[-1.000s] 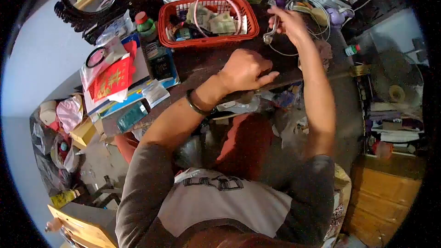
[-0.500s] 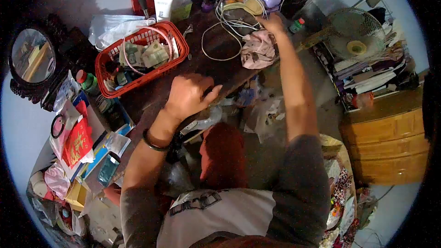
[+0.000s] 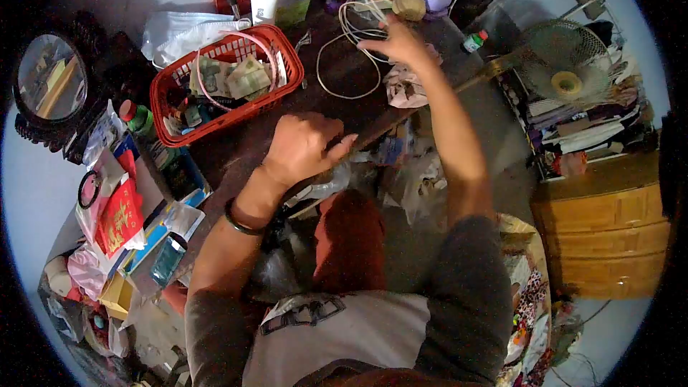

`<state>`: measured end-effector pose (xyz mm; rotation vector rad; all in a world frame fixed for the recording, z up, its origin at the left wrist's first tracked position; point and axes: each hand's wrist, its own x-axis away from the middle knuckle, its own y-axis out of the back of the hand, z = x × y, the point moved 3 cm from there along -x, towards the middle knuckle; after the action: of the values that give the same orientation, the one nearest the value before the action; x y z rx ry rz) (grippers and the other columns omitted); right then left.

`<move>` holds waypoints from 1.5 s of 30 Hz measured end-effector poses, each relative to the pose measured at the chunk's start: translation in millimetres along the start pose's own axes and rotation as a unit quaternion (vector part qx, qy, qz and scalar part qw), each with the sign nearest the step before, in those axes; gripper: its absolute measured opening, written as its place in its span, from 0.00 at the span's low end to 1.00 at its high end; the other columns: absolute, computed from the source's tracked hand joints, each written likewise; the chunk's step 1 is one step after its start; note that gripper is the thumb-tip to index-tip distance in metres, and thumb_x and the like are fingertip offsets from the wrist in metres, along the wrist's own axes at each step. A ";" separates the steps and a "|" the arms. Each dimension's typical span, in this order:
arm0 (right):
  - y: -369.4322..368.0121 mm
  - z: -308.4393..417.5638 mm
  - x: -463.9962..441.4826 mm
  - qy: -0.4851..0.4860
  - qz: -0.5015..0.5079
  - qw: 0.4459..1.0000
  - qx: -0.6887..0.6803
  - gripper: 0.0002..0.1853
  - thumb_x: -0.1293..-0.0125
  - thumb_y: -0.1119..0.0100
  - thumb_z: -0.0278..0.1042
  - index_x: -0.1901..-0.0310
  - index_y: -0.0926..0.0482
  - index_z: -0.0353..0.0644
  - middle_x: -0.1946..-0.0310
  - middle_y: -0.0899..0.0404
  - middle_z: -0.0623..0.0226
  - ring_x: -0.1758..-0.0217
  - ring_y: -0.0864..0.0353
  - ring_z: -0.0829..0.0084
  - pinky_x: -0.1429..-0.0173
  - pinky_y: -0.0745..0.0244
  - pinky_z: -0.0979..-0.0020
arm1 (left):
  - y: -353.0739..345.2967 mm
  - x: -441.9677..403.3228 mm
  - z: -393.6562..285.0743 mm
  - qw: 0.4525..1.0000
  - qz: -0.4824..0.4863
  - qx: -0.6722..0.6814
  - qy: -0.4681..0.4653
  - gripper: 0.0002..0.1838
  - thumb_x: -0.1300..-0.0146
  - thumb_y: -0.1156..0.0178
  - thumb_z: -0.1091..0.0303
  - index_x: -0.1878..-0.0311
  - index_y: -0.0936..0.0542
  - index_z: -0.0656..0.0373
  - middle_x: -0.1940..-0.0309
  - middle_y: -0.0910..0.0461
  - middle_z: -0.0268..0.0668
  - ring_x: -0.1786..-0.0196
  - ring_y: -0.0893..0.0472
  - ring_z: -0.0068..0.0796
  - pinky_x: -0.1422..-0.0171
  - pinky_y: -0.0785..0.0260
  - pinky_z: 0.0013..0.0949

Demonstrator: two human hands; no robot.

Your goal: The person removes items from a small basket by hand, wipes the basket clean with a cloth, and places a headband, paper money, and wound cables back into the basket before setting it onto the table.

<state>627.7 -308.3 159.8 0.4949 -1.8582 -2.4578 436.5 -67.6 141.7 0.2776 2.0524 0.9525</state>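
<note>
My right hand point(image 3: 403, 44) is over the far side of the dark table, thumb and forefinger spread apart. A coiled white cable point(image 3: 350, 94) lies just left of it, with strands near the fingertips; contact is unclear. Partly beneath my right hand and wrist is a crumpled pink cloth point(image 3: 405, 90) at the table edge. My left hand point(image 3: 304, 147), above the near table edge, has its fingers curled under and its thumb sticking out; nothing shows in it. Beyond my left hand stands a red plastic basket point(image 3: 228, 116) with banknotes point(image 3: 249, 77) and a pink hoop point(image 3: 203, 86).
At the back are a white tube point(image 3: 264, 1), a purple object point(image 3: 434, 1) and a small green bottle point(image 3: 474, 41). A fan point(image 3: 562, 57) stands to the right. An oval mirror point(image 3: 51, 75), papers and a phone-like object point(image 3: 168, 261) are on the left.
My right hand has moved a little left and down, and its thumb now spreads out. The upper cable strands have shifted. My left hand stays nearly in place. The view has tilted slightly.
</note>
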 end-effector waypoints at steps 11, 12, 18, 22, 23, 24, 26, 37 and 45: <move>-29.0 38.1 -3.1 0.013 0.096 0.973 0.211 0.31 0.47 0.34 0.40 0.43 0.29 0.33 0.48 0.23 0.47 0.44 0.24 0.49 0.38 0.30 0.57 | 0.4 -0.9 2.6 1.000 0.010 0.013 0.006 0.12 0.44 0.35 0.58 0.74 0.18 0.57 0.80 0.22 0.42 0.77 0.21 0.44 0.72 0.29 0.43; -32.0 40.8 -2.4 0.032 0.065 0.974 0.213 0.25 0.46 0.36 0.37 0.47 0.25 0.33 0.52 0.21 0.46 0.47 0.22 0.48 0.41 0.28 0.55 | -0.1 -0.8 2.4 1.000 0.007 0.015 0.000 0.12 0.44 0.35 0.58 0.74 0.18 0.57 0.80 0.22 0.42 0.77 0.21 0.44 0.72 0.29 0.43; -36.5 30.3 -21.4 -0.065 0.112 0.977 0.167 0.14 0.45 0.39 0.35 0.58 0.18 0.36 0.61 0.17 0.49 0.56 0.18 0.47 0.48 0.23 0.53 | -1.9 1.4 3.4 1.000 -0.002 0.017 -0.006 0.12 0.44 0.35 0.58 0.73 0.18 0.56 0.80 0.22 0.42 0.76 0.21 0.45 0.72 0.29 0.43; -12.3 5.9 -18.4 -0.120 -0.125 0.983 -0.056 0.15 0.42 0.41 0.37 0.57 0.19 0.38 0.61 0.18 0.47 0.56 0.20 0.44 0.51 0.25 0.52 | 3.1 0.4 1.7 1.000 -0.003 0.012 -0.015 0.13 0.43 0.36 0.57 0.74 0.18 0.56 0.81 0.22 0.42 0.76 0.21 0.45 0.72 0.29 0.44; -8.3 -9.7 -24.2 -0.086 -0.219 0.967 -0.096 0.17 0.41 0.41 0.38 0.55 0.20 0.36 0.60 0.19 0.44 0.54 0.21 0.42 0.51 0.26 0.51 | 3.0 0.9 0.7 1.000 0.008 0.010 -0.016 0.13 0.43 0.36 0.56 0.74 0.18 0.56 0.81 0.22 0.42 0.76 0.21 0.45 0.72 0.29 0.43; -0.4 -23.2 -26.3 -0.066 -0.347 0.923 -0.156 0.17 0.40 0.40 0.37 0.55 0.22 0.33 0.59 0.19 0.43 0.55 0.21 0.43 0.51 0.27 0.53 | 2.9 1.2 0.7 1.000 0.002 0.012 -0.015 0.13 0.43 0.36 0.56 0.74 0.18 0.56 0.81 0.22 0.42 0.76 0.21 0.45 0.72 0.29 0.43; 33.6 -36.0 -29.5 -0.070 -0.356 0.894 -0.263 0.15 0.39 0.38 0.34 0.56 0.24 0.30 0.62 0.19 0.52 0.59 0.19 0.56 0.53 0.28 0.58 | -1.0 1.1 -0.8 1.000 -0.009 0.021 -0.016 0.14 0.43 0.37 0.56 0.74 0.19 0.56 0.82 0.23 0.42 0.76 0.22 0.45 0.72 0.29 0.43; 160.6 68.7 31.5 0.111 -0.219 0.518 -0.819 0.10 0.26 0.56 0.30 0.58 0.30 0.31 0.64 0.25 0.55 0.57 0.20 0.59 0.38 0.26 0.55 | 11.6 1.3 -14.5 0.999 0.029 0.031 -0.016 0.24 0.49 0.31 0.45 0.61 0.19 0.56 0.69 0.18 0.44 0.66 0.18 0.47 0.61 0.25 0.44; 113.2 187.3 175.9 0.008 -0.227 0.571 -0.789 0.08 0.29 0.49 0.32 0.59 0.31 0.36 0.69 0.26 0.63 0.63 0.22 0.67 0.43 0.22 0.54 | 24.8 7.9 -99.4 0.918 -0.140 0.371 -0.008 0.68 0.63 0.21 0.44 0.27 0.54 0.65 0.33 0.38 0.55 0.31 0.36 0.47 0.27 0.44 0.43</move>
<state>392.1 -202.3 269.7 0.7226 1.0236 -2.9742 351.9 -99.2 190.7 0.3678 2.2850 -0.0363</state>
